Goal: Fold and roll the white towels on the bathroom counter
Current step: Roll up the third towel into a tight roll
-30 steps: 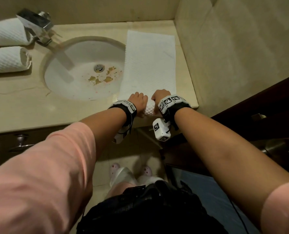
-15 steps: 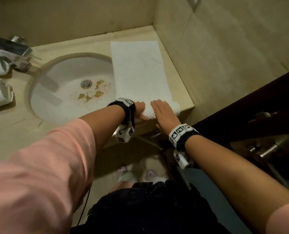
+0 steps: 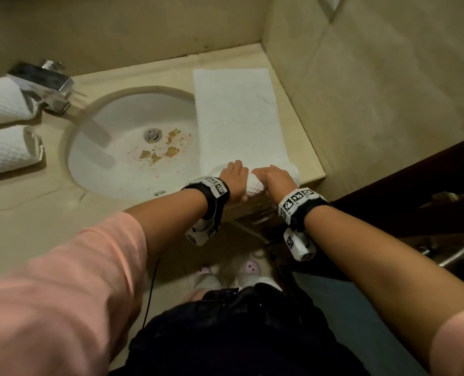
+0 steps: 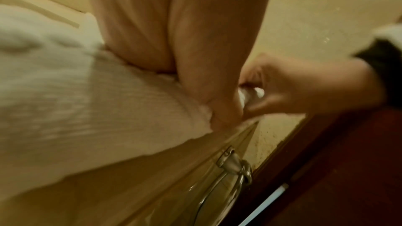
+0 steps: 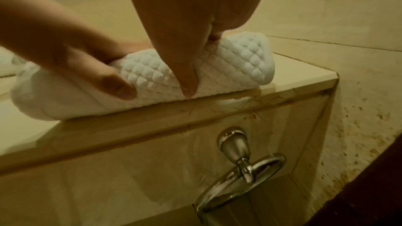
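Since a moment ago our right hand [image 3: 275, 178] has come back up onto the roll, where before it lay flat over the near end, and the rolled part has thickened a little. We stand at the counter [image 3: 22, 213], whose right end meets the tiled wall; the sink [image 3: 111, 158], stained with brown flecks near the drain, takes up its middle, and the tap [image 3: 43, 82] juts over the sink's far left rim. Our white towel [image 3: 236, 118] lies as a long strip from the back edge to the front edge at the right end, its left side overhanging the sink, its near end rolled up at the front right corner. Two finished rolled towels [image 3: 6, 147] rest at the left edge, the farther one just beside the tap. Our left hand [image 3: 233, 180] curls its fingers over the roll with the thumb pressing the near side; our right hand does likewise, fingers together on top, thumb down at the counter's lip. Below that lip hangs a metal towel ring [image 5: 241, 174].
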The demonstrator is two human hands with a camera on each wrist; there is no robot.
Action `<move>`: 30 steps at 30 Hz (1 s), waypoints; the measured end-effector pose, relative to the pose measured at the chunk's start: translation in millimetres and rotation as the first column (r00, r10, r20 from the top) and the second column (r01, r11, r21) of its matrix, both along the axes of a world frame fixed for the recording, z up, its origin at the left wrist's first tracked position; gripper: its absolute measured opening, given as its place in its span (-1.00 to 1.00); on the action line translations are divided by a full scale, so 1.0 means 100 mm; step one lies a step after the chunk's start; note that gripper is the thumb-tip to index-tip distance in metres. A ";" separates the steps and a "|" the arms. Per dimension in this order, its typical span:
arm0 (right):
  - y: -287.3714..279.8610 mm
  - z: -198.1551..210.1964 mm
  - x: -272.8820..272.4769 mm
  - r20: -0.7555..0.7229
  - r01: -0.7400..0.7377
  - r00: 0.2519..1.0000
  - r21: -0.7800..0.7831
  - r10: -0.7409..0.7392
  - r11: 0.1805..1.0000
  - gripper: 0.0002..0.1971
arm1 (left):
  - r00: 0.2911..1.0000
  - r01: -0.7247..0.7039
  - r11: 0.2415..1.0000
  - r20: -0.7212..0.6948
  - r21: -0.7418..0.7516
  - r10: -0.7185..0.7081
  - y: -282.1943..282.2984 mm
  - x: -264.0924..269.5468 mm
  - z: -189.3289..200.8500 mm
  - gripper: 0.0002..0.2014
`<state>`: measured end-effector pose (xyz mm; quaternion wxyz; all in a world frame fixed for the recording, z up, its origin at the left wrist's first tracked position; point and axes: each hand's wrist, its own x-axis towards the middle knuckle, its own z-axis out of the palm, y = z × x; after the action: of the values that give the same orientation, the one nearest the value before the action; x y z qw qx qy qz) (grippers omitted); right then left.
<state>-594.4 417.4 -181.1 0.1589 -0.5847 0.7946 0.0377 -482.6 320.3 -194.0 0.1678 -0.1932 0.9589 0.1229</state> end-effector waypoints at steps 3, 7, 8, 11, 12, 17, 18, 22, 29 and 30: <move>-0.11 0.08 -0.09 -0.042 -0.049 0.998 0.118 0.055 0.992 -0.68 | 0.999 0.046 0.997 -0.014 -0.069 -0.047 0.06 0.08 -0.03 -0.36; -0.24 0.20 -0.19 -0.057 -0.107 0.991 0.240 0.124 0.965 -0.69 | 0.999 0.025 0.978 -0.022 -0.208 -0.030 0.18 0.15 -0.07 -0.40; -0.30 0.24 -0.21 -0.049 -0.115 0.990 0.266 0.133 0.957 -0.70 | 1.000 0.013 0.973 -0.021 -0.232 -0.018 0.22 0.17 -0.07 -0.40; -0.46 0.26 -0.28 -0.018 -0.082 0.995 0.358 0.095 0.930 -0.62 | 0.998 -0.056 0.967 -0.028 -0.247 0.051 0.32 0.25 -0.06 -0.39; -0.50 0.26 -0.30 -0.007 -0.060 0.998 0.380 0.068 0.923 -0.59 | 0.996 -0.087 0.968 -0.025 -0.237 0.083 0.36 0.27 -0.06 -0.38; -0.59 0.29 -0.35 0.052 -0.009 0.999 0.424 -0.015 0.905 -0.63 | 0.982 -0.175 0.953 0.020 -0.249 0.186 0.45 0.25 -0.06 -0.38; -0.60 0.28 -0.37 0.060 -0.004 0.998 0.426 -0.023 0.905 -0.65 | 0.982 -0.180 0.952 0.013 -0.248 0.190 0.43 0.24 -0.05 -0.39; -0.58 0.26 -0.39 0.074 0.002 0.997 0.406 -0.036 0.914 -0.59 | 0.989 -0.151 0.961 -0.029 -0.232 0.148 0.28 0.16 -0.02 -0.50; -0.46 0.26 -0.39 0.098 -0.025 0.995 0.355 -0.011 0.935 -0.52 | 0.998 -0.022 0.985 0.055 -0.173 0.032 -0.02 0.08 0.05 -0.54; -0.47 0.26 -0.39 0.103 -0.025 0.995 0.381 -0.015 0.924 -0.53 | 0.998 0.004 0.988 0.067 -0.152 0.006 -0.07 0.08 0.06 -0.56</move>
<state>-633.4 370.5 -155.1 0.3105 -0.5459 0.7612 0.1615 -475.0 313.6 -187.6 0.1846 -0.2100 0.9591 0.0432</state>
